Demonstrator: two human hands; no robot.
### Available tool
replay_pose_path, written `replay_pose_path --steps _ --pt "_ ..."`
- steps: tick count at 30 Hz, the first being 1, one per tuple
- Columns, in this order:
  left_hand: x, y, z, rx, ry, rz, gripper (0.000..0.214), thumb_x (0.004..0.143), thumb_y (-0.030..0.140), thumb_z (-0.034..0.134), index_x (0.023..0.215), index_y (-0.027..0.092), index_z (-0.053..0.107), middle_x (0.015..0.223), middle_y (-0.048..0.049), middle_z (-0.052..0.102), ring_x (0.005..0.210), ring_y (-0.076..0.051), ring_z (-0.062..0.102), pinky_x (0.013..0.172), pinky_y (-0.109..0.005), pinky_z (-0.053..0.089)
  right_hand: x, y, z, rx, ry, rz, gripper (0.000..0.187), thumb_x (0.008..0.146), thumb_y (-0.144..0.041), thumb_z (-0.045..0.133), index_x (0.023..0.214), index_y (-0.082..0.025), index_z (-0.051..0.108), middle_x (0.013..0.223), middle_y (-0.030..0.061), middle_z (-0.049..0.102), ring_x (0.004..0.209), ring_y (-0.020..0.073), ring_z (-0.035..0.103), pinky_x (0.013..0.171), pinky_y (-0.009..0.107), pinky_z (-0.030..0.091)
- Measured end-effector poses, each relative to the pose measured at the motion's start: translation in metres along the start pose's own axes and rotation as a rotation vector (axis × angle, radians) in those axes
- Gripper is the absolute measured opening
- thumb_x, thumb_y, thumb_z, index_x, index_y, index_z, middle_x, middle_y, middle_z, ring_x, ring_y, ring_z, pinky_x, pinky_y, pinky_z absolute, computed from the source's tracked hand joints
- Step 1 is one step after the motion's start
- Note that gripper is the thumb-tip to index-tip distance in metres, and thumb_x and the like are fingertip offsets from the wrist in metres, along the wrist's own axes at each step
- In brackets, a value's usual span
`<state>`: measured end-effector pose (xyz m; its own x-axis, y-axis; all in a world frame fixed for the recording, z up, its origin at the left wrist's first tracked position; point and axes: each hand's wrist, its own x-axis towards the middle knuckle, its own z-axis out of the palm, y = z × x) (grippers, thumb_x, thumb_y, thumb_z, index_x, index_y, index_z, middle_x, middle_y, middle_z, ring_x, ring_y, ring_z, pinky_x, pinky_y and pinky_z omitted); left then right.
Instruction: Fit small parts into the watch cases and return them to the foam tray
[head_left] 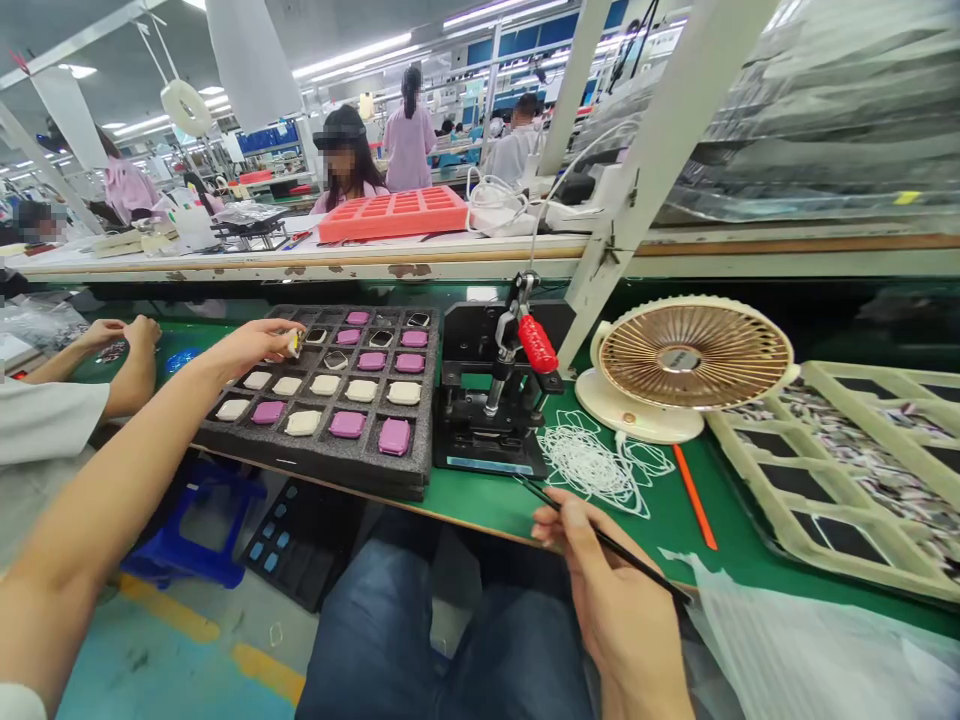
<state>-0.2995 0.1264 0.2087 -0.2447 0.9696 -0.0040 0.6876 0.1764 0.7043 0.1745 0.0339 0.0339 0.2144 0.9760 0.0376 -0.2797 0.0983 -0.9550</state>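
Pinching a small pale piece [295, 343] with a dab of yellow, your left hand [259, 343] is closed at the fingertips, which cover part of it. The piece lies at that hand's three o'clock, right in the grip, over the ten o'clock side of the foam tray [428, 400]; you cannot tell whether it touches the foam. The tray is dark grey and speckled, cut into squarish pockets. Smooth purple cases [394, 436] and cream cases [325, 385] with rounded corners fill many of them, and thin-rimmed frames [381, 340] sit toward twelve.

Your right hand [600, 570] grips slim black tweezers [637, 566] between thumb and fingers, their narrow tips aimed at ten o'clock, near the base of the black metal press [491, 400]. You cannot tell whether the tips meet. The press stands at the tray's three o'clock, with a bumpy red handle [538, 345]. From your right hand, tangled thin white cord [589, 460] lies at twelve, a round ribbed fan [671, 355] at one, a flat orange stick [695, 497] at two, and crinkled, see-through plastic [810, 640] between three and four.
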Motion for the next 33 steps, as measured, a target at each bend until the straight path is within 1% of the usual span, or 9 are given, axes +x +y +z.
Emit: replay_pose_path --steps 3,6,7,8,11,14,16,19,33 --pt "-0.034 -0.006 -0.006 -0.394 0.118 0.055 0.048 0.084 0.04 0.075 0.124 0.016 0.066 0.107 -0.0134 0.078 0.105 -0.027 0.074 0.089 -0.042 0.063 -0.006 0.004 -0.002 0.098 0.006 -0.118 0.03 0.078 -0.039 0.094 0.1 -0.02 0.085 0.071 0.0038 0.073 0.065 0.0169 0.068 0.063 0.031 0.059" --pt "-0.088 0.006 0.01 -0.802 0.184 0.06 0.027 0.095 0.023 0.063 0.119 0.011 0.067 0.111 -0.0112 0.079 0.111 -0.025 0.073 0.088 -0.036 0.062 -0.018 0.001 -0.001 0.208 -0.153 -0.223 0.019 0.083 -0.032 0.091 0.102 -0.027 0.087 0.079 0.005 0.076 0.068 0.019 0.071 0.062 0.034 0.061" --pt "-0.109 0.012 0.022 -0.901 0.105 0.024 0.032 0.107 0.021 0.044 0.125 0.008 0.067 0.12 -0.0099 0.077 0.12 -0.025 0.069 0.093 -0.034 0.058 -0.023 -0.001 0.001 0.22 -0.226 -0.252 0.018 0.086 -0.03 0.088 0.104 -0.029 0.087 0.09 0.0068 0.078 0.073 0.0206 0.073 0.065 0.037 0.063" --pt "-0.132 0.02 0.038 -0.97 0.113 0.005 0.034 0.11 0.027 0.043 0.123 0.011 0.069 0.119 -0.0093 0.078 0.112 -0.023 0.072 0.085 -0.03 0.059 -0.03 -0.003 0.004 0.217 -0.295 -0.282 0.018 0.089 -0.028 0.085 0.107 -0.031 0.086 0.103 0.0083 0.079 0.079 0.0225 0.076 0.069 0.041 0.066" --pt "-0.197 0.04 0.102 -0.921 -0.015 -0.053 0.043 0.095 0.029 0.076 0.135 0.019 0.066 0.117 -0.0141 0.079 0.084 -0.022 0.076 0.058 -0.025 0.057 -0.053 -0.01 0.015 0.094 -0.392 -0.368 0.026 0.096 -0.02 0.077 0.117 -0.033 0.083 0.124 0.0096 0.078 0.097 0.0276 0.08 0.086 0.048 0.069" --pt "-0.239 0.051 0.167 -0.854 -0.298 -0.179 0.05 0.093 0.042 0.079 0.135 0.02 0.064 0.109 -0.0149 0.08 0.068 -0.021 0.074 0.06 -0.034 0.062 -0.075 -0.012 0.026 -0.055 -0.431 -0.507 0.037 0.093 -0.01 0.076 0.124 -0.03 0.08 0.123 0.0095 0.079 0.114 0.0319 0.077 0.098 0.053 0.066" --pt "-0.25 0.053 0.197 -0.844 -0.395 -0.203 0.044 0.092 0.047 0.078 0.124 0.018 0.068 0.092 -0.0096 0.079 0.061 -0.018 0.07 0.061 -0.033 0.061 -0.084 -0.011 0.03 -0.1 -0.495 -0.589 0.044 0.091 -0.004 0.075 0.129 -0.028 0.077 0.125 0.009 0.079 0.12 0.0332 0.075 0.106 0.059 0.062" --pt "-0.252 0.052 0.221 -0.833 -0.424 -0.199 0.039 0.095 0.047 0.075 0.12 0.018 0.068 0.086 -0.0044 0.076 0.06 -0.014 0.068 0.063 -0.03 0.06 -0.089 -0.007 0.03 -0.151 -0.537 -0.621 0.053 0.089 0.004 0.072 0.132 -0.027 0.075 0.128 0.008 0.078 0.121 0.032 0.074 0.11 0.061 0.059" --pt "-0.25 0.045 0.233 -0.713 -0.415 -0.166 0.033 0.099 0.042 0.069 0.125 0.021 0.068 0.094 -0.0044 0.077 0.069 -0.015 0.071 0.071 -0.029 0.06 -0.086 0.005 0.026 -0.276 -0.523 -0.601 0.042 0.09 0.003 0.071 0.122 -0.023 0.079 0.124 0.0088 0.079 0.121 0.0293 0.075 0.105 0.046 0.065"
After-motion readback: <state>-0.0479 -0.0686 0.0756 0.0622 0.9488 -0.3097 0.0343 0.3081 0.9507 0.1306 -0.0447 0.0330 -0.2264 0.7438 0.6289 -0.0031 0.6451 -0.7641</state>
